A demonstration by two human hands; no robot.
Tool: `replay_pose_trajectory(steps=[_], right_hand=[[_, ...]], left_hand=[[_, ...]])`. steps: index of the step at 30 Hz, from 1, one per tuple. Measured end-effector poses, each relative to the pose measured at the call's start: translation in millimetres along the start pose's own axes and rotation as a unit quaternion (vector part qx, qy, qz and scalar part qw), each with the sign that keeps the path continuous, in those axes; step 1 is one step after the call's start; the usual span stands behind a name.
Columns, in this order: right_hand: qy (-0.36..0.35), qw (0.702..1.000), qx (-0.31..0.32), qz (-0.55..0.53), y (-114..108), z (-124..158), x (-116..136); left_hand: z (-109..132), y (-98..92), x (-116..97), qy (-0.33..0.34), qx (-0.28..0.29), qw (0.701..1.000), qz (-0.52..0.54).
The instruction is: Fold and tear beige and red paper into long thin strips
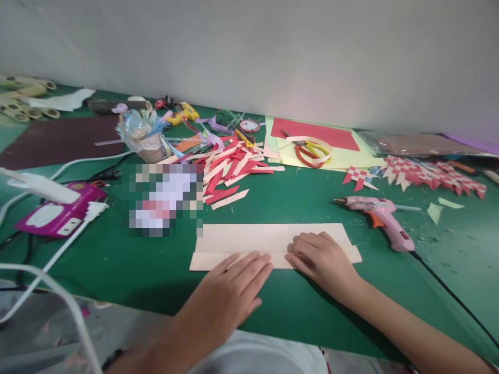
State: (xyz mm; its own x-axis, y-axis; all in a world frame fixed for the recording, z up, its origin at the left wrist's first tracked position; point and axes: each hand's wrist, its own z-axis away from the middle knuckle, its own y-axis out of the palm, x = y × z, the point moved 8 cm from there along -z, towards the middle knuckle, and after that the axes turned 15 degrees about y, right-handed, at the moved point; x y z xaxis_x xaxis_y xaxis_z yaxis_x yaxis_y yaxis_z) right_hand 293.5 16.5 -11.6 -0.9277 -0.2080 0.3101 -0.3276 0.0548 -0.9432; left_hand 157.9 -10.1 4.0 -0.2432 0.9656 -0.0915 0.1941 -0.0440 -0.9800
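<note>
A cream sheet of paper (268, 236) lies near the front of the green table, its front edge folded over into a long narrow band. My left hand (237, 285) rests on that band left of centre, fingers stretched out nearly flat. Farther right, my right hand (319, 257) presses on the fold with its fingers curled in; what they pinch, if anything, is hidden beneath them. To the right of the paper lies a pink glue gun (384, 215) with an orange trigger.
A pile of red and cream paper strips (234, 166) lies behind the paper. Scissors (312, 150) sit on coloured sheets. Woven red-white pieces (432, 176) are at right. A magenta power strip (62, 208) with cables and a blurred-out item (166, 197) are at left.
</note>
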Motion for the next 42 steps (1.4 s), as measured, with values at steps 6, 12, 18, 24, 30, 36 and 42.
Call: replay_pose_trajectory(steps=[6,12,18,24,30,36,42], right_hand=[[0.002,1.0,0.002,0.006,-1.4,0.1,0.7],[0.016,1.0,0.014,-0.013,-2.7,0.0,0.2],[0.022,0.999,0.019,-0.02,-2.5,-0.4,1.5],[0.045,0.999,0.018,-0.021,-10.1,9.5,-25.3],[0.051,0.997,0.054,-0.03,-17.9,28.3,-60.1],[0.104,0.994,-0.021,0.02,-23.6,37.7,-71.1],[0.143,0.987,-0.046,0.063,-23.0,42.0,-75.5]], left_hand=[[-15.1,16.9,-8.9,-0.008,0.028,0.995,0.097],[22.4,12.5,7.9,-0.034,0.063,0.991,0.111],[57.2,7.5,20.2,-0.04,0.078,0.993,0.079],[63.6,4.0,23.5,-0.041,0.072,0.994,0.07],[61.7,2.9,23.2,-0.04,0.062,0.996,0.058],[62.4,4.0,23.3,-0.038,0.071,0.996,0.043],[52.9,3.2,11.4,-0.012,0.066,0.998,-0.014]])
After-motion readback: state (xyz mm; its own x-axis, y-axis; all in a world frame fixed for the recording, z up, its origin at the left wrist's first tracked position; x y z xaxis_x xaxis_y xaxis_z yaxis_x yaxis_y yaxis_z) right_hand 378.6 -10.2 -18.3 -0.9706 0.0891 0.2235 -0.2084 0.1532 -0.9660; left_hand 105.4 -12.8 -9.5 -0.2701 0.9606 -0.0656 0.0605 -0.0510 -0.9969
